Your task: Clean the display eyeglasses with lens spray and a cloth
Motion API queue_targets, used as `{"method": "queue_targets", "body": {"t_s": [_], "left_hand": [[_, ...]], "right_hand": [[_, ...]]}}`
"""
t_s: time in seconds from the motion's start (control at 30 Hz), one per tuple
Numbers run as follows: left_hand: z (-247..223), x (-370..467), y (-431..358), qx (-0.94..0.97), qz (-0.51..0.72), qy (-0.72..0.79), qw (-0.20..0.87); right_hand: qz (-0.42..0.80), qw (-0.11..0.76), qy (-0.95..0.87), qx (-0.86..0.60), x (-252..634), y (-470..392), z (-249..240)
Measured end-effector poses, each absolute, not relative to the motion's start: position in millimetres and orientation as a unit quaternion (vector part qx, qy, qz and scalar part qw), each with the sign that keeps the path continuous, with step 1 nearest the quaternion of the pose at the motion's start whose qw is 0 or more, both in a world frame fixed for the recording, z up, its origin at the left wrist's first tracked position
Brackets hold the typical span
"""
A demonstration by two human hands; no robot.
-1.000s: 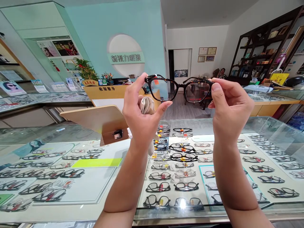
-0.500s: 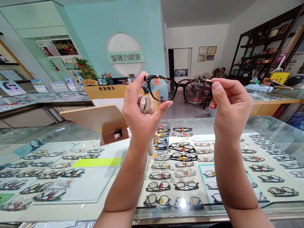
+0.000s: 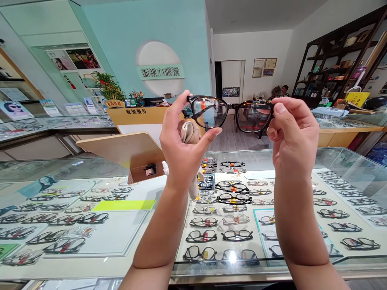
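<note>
A pair of dark tortoiseshell eyeglasses is held up at the middle of the head view, its lenses facing me. My left hand grips the left end of the frame at the fingertips, with its thumb just under the left lens. Tucked in that palm is a bunched beige cloth, partly hidden, whose tail hangs below the hand. On the other side, my right hand pinches the right corner of the frame between thumb and fingers. The temples are mostly hidden behind the lenses.
Below my arms stands a glass display case with rows of spectacles inside. A wooden stand rises at its back left. Farther off are a cashier counter, a dark shelf and a seated person.
The eyeglasses have shifted slightly right and turned a little in my hands. My left hand moved right with the cloth, and my right hand's fingers changed position slightly.
</note>
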State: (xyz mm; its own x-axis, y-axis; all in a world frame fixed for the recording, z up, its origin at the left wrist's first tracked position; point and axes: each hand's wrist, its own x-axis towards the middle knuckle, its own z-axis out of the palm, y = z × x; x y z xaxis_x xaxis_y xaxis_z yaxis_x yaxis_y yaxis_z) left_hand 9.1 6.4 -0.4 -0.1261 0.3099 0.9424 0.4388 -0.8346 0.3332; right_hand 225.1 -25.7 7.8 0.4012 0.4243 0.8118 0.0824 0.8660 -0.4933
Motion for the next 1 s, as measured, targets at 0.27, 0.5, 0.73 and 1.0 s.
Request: {"method": "queue_targets", "body": {"t_s": [0.27,0.5,0.73,1.0], "left_hand": [[-1.3,10.1,7.1,-0.664,-0.688,-0.291,0.028],[-4.0,13.4,3.4,-0.671,-0.69,-0.269,-0.027],[-6.4,13.2,-0.9,-0.654,-0.689,-0.305,-0.068],[-3.8,23.8,-2.9,-0.605,-0.765,-0.173,-0.135]], "right_hand": [[0.034,0.764,-0.579,-0.282,239.4,-8.6,-2.2],[0.046,0.768,-0.575,-0.279,236.7,-8.8,-1.8],[0.092,0.778,-0.562,-0.265,230.0,-10.9,1.2],[0.173,0.775,-0.549,-0.26,224.5,-13.9,3.4]]}}
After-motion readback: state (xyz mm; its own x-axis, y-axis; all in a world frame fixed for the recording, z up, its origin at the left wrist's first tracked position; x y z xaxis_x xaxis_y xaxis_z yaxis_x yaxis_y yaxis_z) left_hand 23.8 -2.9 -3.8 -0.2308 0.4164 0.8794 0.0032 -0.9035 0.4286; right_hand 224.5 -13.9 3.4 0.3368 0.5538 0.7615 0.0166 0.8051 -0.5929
